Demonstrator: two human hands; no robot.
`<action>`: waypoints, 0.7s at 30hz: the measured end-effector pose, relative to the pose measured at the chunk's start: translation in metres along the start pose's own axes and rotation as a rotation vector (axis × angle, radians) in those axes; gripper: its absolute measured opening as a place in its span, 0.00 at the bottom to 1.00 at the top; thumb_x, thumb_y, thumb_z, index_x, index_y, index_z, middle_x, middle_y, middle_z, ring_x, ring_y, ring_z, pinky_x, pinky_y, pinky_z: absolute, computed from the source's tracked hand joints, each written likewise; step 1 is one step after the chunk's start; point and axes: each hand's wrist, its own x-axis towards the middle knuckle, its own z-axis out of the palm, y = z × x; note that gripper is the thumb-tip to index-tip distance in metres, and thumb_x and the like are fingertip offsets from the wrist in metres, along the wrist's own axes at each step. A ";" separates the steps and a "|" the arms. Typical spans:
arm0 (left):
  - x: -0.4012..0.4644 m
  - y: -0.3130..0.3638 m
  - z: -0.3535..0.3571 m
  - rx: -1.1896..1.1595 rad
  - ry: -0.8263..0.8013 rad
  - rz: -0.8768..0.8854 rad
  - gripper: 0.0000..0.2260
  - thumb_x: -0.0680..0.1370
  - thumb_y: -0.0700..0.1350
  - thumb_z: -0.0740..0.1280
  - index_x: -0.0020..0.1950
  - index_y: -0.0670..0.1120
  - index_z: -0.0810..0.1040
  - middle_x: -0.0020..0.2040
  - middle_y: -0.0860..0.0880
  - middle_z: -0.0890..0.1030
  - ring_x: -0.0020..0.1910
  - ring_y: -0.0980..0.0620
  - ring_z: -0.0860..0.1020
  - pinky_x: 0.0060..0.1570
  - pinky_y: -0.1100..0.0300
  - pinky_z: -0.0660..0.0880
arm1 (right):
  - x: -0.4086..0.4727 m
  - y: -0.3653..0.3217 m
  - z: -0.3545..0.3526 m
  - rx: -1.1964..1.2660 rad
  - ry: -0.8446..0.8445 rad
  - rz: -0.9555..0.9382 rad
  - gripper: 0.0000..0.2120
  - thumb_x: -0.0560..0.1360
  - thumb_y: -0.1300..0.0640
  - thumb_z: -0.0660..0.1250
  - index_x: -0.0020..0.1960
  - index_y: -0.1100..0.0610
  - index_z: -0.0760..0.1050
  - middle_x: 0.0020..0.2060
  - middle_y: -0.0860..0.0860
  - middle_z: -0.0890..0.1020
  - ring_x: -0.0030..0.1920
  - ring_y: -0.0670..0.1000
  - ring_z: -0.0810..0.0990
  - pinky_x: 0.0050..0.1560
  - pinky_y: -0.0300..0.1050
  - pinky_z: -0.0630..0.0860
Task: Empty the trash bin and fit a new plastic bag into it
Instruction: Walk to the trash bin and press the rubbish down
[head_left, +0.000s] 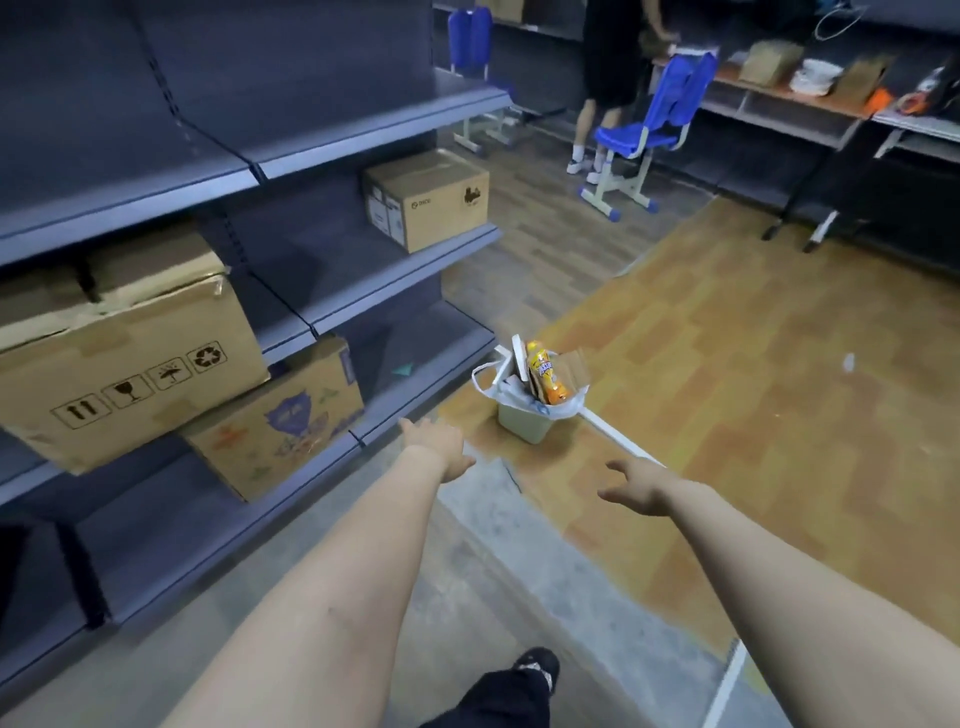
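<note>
— So where's the trash bin (524, 422)?
— On the floor (727, 364) at twelve o'clock, just beside the shelf (415, 400); its white bag (563, 405) is stuffed with an orange packet (545, 379) and cardboard.
— And each grip?
— Left hand (439, 447) and right hand (636, 488) reach toward it, fingers loose, holding nothing, well apart from the bin.

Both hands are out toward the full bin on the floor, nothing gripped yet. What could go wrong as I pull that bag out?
The trash bin is overfilled: the orange snack packet and cardboard scraps stand above the rim and could tip out when the white bag is lifted. The small bin looks light, so it may rise with the bag unless the left hand or right hand steadies it.
</note>
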 end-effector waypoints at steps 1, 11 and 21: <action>0.015 0.006 -0.006 -0.017 -0.006 -0.020 0.23 0.81 0.58 0.54 0.70 0.45 0.68 0.70 0.44 0.68 0.72 0.42 0.63 0.72 0.39 0.53 | 0.015 0.008 -0.012 -0.005 0.001 -0.007 0.30 0.78 0.48 0.61 0.76 0.55 0.56 0.75 0.53 0.61 0.73 0.53 0.62 0.70 0.45 0.62; 0.121 0.081 -0.066 -0.163 -0.029 -0.102 0.24 0.80 0.58 0.55 0.71 0.46 0.67 0.71 0.44 0.68 0.71 0.42 0.64 0.71 0.41 0.56 | 0.135 0.076 -0.118 -0.100 -0.076 -0.079 0.30 0.78 0.48 0.60 0.76 0.56 0.55 0.75 0.54 0.61 0.73 0.54 0.63 0.71 0.45 0.63; 0.196 0.146 -0.093 -0.223 -0.092 -0.282 0.25 0.80 0.59 0.54 0.71 0.46 0.67 0.72 0.44 0.67 0.70 0.42 0.66 0.69 0.43 0.60 | 0.251 0.136 -0.193 -0.274 -0.124 -0.211 0.29 0.78 0.48 0.60 0.75 0.57 0.57 0.73 0.54 0.65 0.71 0.55 0.66 0.69 0.47 0.66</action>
